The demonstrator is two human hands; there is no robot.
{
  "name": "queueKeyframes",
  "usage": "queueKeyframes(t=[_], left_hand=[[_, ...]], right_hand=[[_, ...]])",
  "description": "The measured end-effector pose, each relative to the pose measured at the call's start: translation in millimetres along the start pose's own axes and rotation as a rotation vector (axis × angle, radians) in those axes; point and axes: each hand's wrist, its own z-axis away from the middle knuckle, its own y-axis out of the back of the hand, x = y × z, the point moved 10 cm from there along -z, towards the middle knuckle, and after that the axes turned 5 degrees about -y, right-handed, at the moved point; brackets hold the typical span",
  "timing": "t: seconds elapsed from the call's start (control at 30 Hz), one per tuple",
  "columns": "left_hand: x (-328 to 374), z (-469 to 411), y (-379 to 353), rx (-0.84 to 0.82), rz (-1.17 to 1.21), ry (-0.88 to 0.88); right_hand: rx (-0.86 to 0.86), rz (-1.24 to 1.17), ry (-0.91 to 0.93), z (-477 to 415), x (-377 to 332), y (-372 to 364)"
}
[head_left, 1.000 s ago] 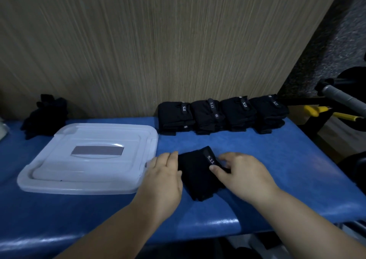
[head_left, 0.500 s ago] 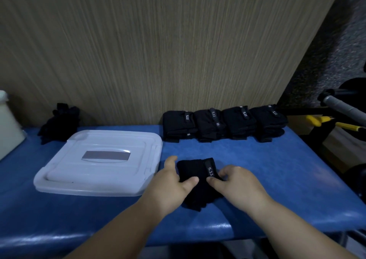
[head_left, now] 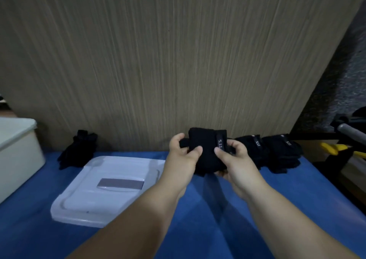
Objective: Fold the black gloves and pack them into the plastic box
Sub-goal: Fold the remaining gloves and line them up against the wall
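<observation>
A folded black glove bundle (head_left: 206, 149) with a white-lettered tab is held up above the blue table (head_left: 257, 209). My left hand (head_left: 181, 157) grips its left side and my right hand (head_left: 235, 163) grips its right side, thumbs on top. Behind it, a row of folded black gloves (head_left: 277, 153) lies along the wall, partly hidden by my hands. A loose pile of unfolded black gloves (head_left: 78, 151) sits at the back left. The plastic box (head_left: 17, 155) stands at the far left edge, its inside hidden.
The white box lid (head_left: 107, 189) lies flat on the table, left of my hands. A wood-grain wall (head_left: 178, 60) rises right behind the table. Beyond the table's right edge are a yellow-handled tool (head_left: 334, 148) and a grey bar (head_left: 350, 133).
Both hands have lifted the folded bundle off the table and carried it up and away from me. The view has tilted, bringing the plastic box into sight at the left.
</observation>
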Motion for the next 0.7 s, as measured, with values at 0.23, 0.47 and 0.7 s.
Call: queueKeyframes(t=[0.23,0.47,0.7], left_hand=[[-14.3,-64.9,7.3,0.072,-0.112,0.039],[-33.9,-91.7,14.5,0.046,-0.380,-0.046],[-16.8,-90.9,5.3,0.035,-0.926,-0.445]], right_hand=[[0.150,0.300,0.151,-56.7,-23.3,-18.3],[0.322,1.070,0.365,-70.5,-31.2,-34.7],[0.149,1.366,0.662,-72.0,-13.5,-61.1]])
